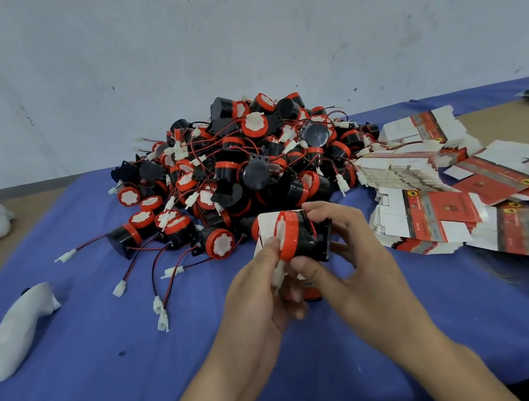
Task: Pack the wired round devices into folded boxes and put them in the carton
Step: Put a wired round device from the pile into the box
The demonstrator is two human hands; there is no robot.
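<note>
A round black device with an orange rim (303,237) is held in the air above the blue cloth. My right hand (344,257) grips its black body from the right, fingers over the top and thumb underneath. My left hand (265,285) pinches a small white and red box (268,229) at the device's orange end; most of the box is hidden behind the device and my fingers. A big pile of the same wired devices (243,166) lies just behind my hands.
Flat red and white box blanks (446,200) are heaped and fanned out at the right. A white glove-like object (15,331) lies on the blue cloth (110,363) at the left. Loose wires with white plugs (160,309) trail from the pile. A wall stands behind.
</note>
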